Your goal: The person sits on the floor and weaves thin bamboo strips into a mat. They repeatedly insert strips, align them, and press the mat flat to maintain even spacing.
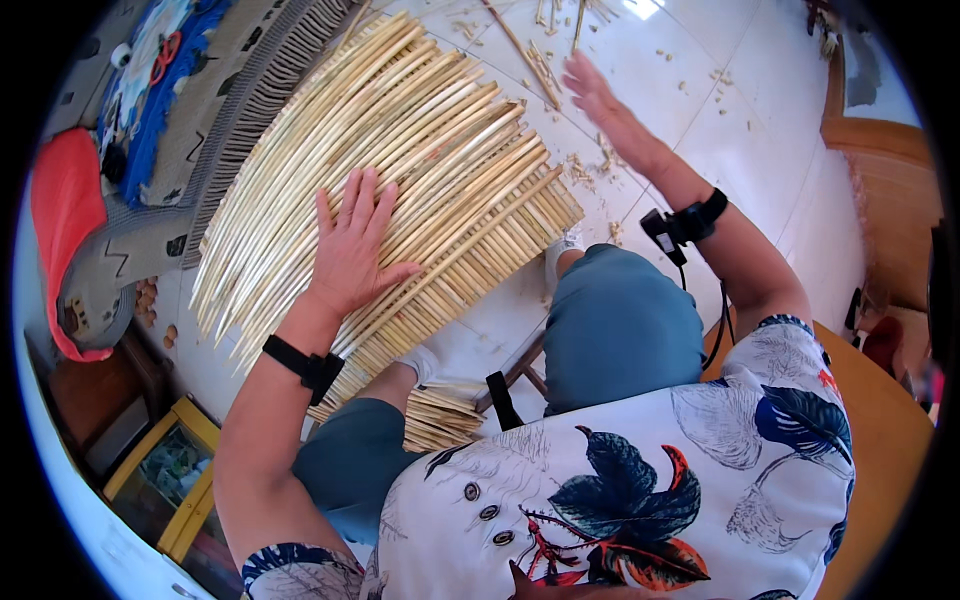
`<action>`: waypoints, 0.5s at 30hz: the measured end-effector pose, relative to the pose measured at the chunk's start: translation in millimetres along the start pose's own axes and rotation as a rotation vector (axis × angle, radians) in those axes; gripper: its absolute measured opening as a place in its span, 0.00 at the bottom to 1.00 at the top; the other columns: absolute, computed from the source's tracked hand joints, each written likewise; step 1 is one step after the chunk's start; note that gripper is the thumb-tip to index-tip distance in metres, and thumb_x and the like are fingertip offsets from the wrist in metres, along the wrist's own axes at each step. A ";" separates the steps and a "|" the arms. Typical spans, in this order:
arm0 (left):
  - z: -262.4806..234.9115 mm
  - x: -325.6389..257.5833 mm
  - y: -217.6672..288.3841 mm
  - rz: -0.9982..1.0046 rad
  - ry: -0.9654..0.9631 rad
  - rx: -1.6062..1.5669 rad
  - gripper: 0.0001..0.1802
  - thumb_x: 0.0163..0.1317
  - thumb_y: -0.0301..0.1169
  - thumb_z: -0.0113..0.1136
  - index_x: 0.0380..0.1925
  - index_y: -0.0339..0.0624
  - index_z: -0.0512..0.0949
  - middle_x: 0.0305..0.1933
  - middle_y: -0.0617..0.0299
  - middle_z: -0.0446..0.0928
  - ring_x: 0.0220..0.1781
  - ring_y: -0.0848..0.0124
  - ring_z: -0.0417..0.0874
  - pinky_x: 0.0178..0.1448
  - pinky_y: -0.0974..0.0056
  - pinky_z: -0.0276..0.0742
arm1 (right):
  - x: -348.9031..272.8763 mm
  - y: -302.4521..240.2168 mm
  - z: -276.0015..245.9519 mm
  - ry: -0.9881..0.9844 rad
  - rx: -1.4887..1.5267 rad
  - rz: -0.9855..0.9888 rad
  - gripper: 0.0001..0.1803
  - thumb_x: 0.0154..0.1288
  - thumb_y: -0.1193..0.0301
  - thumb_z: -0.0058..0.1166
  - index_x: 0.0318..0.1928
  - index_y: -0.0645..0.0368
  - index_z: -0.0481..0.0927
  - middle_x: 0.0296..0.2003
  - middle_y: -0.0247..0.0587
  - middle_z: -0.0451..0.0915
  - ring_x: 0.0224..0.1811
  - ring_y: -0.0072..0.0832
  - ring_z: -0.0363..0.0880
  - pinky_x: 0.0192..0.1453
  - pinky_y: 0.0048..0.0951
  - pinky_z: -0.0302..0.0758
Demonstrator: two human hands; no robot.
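Observation:
A broad mat of pale straw-coloured stalks [390, 110] lies before me, its upper stalks side by side lengthwise. Beneath them, a crosswise layer of stalks [490, 240] shows along the near right edge. My left hand [352, 240] rests flat on top of the upper stalks, fingers spread and thumb out to the right. Beyond the mat's right edge, my right hand [605, 100] is stretched out over the tiled floor with its fingers extended, slightly blurred. Close to its fingertips is the end of a thin loose stick [578, 25]; whether they touch I cannot tell.
Another loose stick [522, 52] and many short cut pieces [580, 170] litter the tiles. A fringed grey cover [215, 130] borders the mat on the left, with red-handled scissors [165, 57] on blue cloth. More stalks [440, 415] lie under my legs. A yellow-framed cabinet [185, 460] stands lower left.

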State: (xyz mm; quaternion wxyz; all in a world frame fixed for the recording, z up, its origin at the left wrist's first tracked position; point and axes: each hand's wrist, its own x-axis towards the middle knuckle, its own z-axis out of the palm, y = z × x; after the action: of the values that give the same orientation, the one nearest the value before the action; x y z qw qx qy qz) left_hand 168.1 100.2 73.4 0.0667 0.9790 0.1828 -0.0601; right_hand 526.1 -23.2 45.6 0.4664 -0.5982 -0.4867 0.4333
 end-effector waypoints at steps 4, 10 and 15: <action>-11.5 -7.3 -3.5 -0.035 -0.037 0.031 0.54 0.49 0.68 0.44 0.66 0.41 0.50 0.71 0.48 0.43 0.74 0.53 0.39 0.70 0.42 0.30 | -24.3 -53.8 -44.7 0.091 -0.028 0.062 0.34 0.70 0.54 0.36 0.68 0.58 0.45 0.66 0.50 0.52 0.68 0.37 0.54 0.69 0.33 0.52; -79.1 -43.9 -12.4 -0.118 0.088 0.146 0.49 0.50 0.62 0.52 0.67 0.50 0.51 0.72 0.54 0.45 0.74 0.58 0.40 0.72 0.46 0.34 | -76.4 -150.2 -59.9 0.191 -0.194 -0.035 0.37 0.68 0.46 0.31 0.65 0.63 0.55 0.59 0.57 0.63 0.63 0.41 0.63 0.65 0.36 0.62; -149.5 -101.8 -37.8 -0.162 0.363 0.273 0.39 0.60 0.54 0.49 0.67 0.51 0.52 0.71 0.53 0.48 0.74 0.59 0.42 0.72 0.50 0.38 | -101.5 -228.6 -30.9 0.104 -0.138 -0.191 0.35 0.70 0.49 0.29 0.63 0.67 0.57 0.58 0.57 0.66 0.61 0.40 0.66 0.64 0.34 0.63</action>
State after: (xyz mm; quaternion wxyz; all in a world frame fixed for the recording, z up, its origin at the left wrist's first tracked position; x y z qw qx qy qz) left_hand 73.9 122.3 230.8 -0.1054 0.9559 0.2598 0.0874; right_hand 500.1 -106.7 282.0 0.4879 -0.6014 -0.5453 0.3207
